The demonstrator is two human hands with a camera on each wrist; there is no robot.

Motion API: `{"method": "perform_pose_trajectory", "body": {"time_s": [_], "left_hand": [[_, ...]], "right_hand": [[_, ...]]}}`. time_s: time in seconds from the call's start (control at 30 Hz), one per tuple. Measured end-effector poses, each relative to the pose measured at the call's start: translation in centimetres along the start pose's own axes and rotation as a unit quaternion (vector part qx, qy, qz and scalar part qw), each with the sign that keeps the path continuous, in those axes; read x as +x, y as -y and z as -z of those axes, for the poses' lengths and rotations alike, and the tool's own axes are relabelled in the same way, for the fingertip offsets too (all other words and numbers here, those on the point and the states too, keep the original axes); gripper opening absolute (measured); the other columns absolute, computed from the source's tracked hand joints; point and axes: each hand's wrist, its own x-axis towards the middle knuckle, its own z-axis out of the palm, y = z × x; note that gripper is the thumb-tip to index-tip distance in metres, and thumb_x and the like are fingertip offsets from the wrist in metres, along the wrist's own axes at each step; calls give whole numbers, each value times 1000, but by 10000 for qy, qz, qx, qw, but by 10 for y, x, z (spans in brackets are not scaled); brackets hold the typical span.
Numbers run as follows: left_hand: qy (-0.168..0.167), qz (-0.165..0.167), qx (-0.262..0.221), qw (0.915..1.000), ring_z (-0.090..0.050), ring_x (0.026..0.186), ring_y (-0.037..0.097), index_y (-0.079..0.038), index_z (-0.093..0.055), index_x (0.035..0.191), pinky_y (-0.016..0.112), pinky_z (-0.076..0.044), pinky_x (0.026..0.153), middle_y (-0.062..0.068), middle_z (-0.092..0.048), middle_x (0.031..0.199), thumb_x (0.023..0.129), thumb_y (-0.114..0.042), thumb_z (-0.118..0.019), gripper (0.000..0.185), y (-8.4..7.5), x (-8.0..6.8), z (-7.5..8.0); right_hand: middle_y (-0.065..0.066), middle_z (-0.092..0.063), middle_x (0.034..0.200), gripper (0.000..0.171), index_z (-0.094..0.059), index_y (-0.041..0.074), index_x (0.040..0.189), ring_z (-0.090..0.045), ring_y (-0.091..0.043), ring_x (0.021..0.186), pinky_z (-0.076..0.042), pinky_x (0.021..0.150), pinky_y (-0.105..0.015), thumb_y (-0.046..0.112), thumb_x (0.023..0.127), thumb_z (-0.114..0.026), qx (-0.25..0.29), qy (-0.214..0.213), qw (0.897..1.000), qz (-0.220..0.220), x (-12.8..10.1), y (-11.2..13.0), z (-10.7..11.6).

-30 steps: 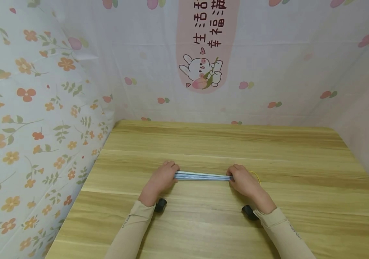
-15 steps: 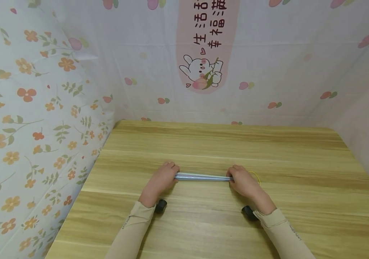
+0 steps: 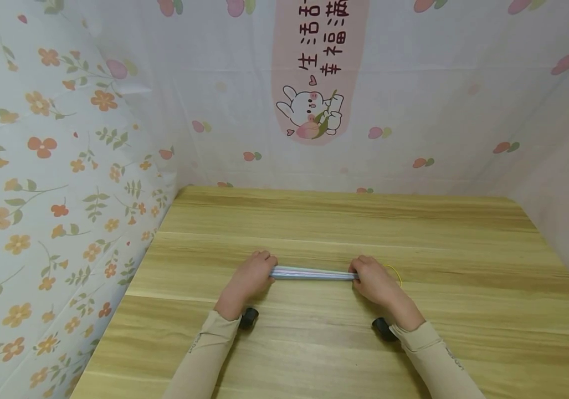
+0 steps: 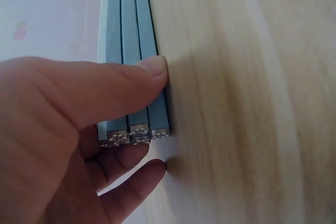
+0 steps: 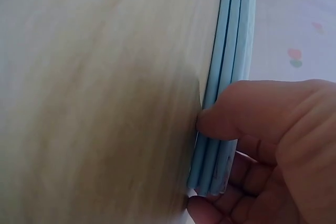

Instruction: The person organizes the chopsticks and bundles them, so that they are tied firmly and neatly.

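**Wooden table, one bundle of blue sticks, two hands**

Pale wood-grain tabletop (image 3: 314, 221), boxed in by three fabric walls: floral print (image 3: 40, 166) to the left, white cloth with small pink fruit and one pink banner bearing a cartoon rabbit (image 3: 310, 111) at the back, plain pale cloth to the right.

One bundle of long, thin, light-blue square sticks (image 3: 313, 273), lying flat and crosswise near the table's middle. Three sticks countable side by side in the left wrist view (image 4: 134, 35), ends flush, silvery at the cut faces; three again in the right wrist view (image 5: 231, 51). Whether more lie hidden beneath: cannot tell.

Left hand (image 3: 248, 275) clamped on the bundle's left end, thumb (image 4: 121, 85) pressed across the top, fingers curled underneath. Right hand (image 3: 374, 280) gripping the right end likewise, thumb (image 5: 247, 111) on the near edge, fingers wrapped below. Bundle held between both hands, low over the wood or touching it.

One thin yellow rubber band (image 3: 395, 271) on the table, just beyond the right hand. Two beige sleeves (image 3: 204, 354), one black wrist-mounted camera under each wrist (image 3: 249, 317).
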Motion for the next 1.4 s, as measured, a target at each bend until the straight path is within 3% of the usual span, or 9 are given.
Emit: {"method": "perform_pose_trajectory", "body": {"time_s": [0.17,0.5,0.83,1.1,1.3,1.4], "left_hand": [[-116,-70,73,9999,-55,87,26,-5,-61,95,37,-45,88,7,-58,91,77,-10,-77,25,0,-1,-1],[-248,-292,371,9986,-61,83,26,-6,-57,87,37,-48,80,6,-61,83,74,-7,-75,22,2,-2,-5],[-139,-230,554,9981,-61,86,24,-5,-57,91,36,-47,83,6,-63,89,74,-9,-75,25,-1,-2,-7],[-297,-380,784,9958,-61,87,22,-5,-57,92,35,-47,85,5,-62,88,75,-11,-74,25,-3,-2,-10],[-147,-249,630,9976,-61,89,23,-5,-59,92,36,-47,88,6,-63,90,73,-10,-71,23,-6,-1,-7],[-83,-114,403,9991,-60,85,24,-7,-58,88,37,-49,81,5,-63,88,72,-10,-70,21,-7,0,-5]], "right_hand": [[-3,-53,76,17,-62,3,81,-52,-23,75,-45,69,-38,-8,69,-67,-112,-121,9999,7,-1,0,-2],[-3,-57,80,18,-62,4,86,-56,-24,81,-47,72,-40,-7,71,-66,-66,137,9998,-118,0,1,2],[-3,-57,80,18,-62,4,86,-55,-22,79,-47,71,-39,-6,72,-66,-71,130,9998,-160,0,2,0],[-4,-58,81,19,-62,3,86,-56,-22,80,-48,70,-38,-6,70,-67,-173,45,9998,-105,-2,1,0],[-4,-58,81,20,-64,1,88,-57,-24,81,-49,72,-38,-6,69,-66,-246,-134,9996,-74,-4,1,0],[-4,-55,79,20,-65,0,87,-54,-23,78,-47,70,-37,-5,68,-66,-295,-240,9993,-42,-5,1,1]]}}
